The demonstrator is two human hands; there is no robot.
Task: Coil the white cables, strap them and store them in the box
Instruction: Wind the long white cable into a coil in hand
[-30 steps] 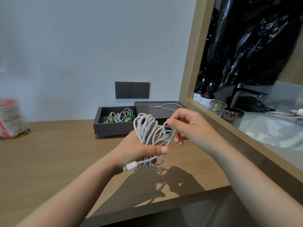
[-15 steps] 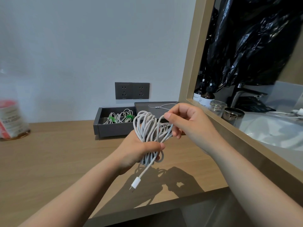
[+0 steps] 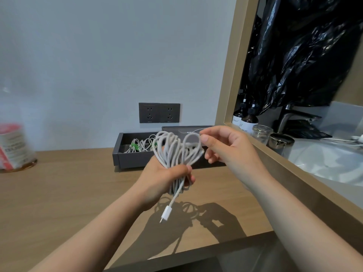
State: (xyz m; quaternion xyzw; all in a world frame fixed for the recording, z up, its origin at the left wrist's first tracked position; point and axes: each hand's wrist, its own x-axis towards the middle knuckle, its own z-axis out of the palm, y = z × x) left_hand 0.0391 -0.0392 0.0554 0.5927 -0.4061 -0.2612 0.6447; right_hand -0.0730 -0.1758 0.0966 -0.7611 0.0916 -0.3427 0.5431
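Observation:
My left hand (image 3: 163, 179) grips a bundle of coiled white cable (image 3: 172, 150) above the wooden counter. A loose end with a white plug (image 3: 166, 213) dangles below that fist. My right hand (image 3: 225, 148) pinches the top of one loop of the cable between thumb and forefinger. Behind the hands stands the dark grey box (image 3: 125, 156), holding coiled white cables with green straps (image 3: 135, 147). Its lid (image 3: 176, 128) lies beside it with a thin white cable on it.
A wooden counter (image 3: 68, 189) runs to a front edge near me. A double wall socket (image 3: 159, 112) sits above the box. A red-labelled container (image 3: 13, 148) stands far left. On the right, a framed ledge carries bottles (image 3: 247, 118), glass jars (image 3: 262, 133) and a black bag (image 3: 298, 52).
The plug end slipped from beside my left fist and now hangs below it. My right hand rose slightly, lifting a loop of the cable.

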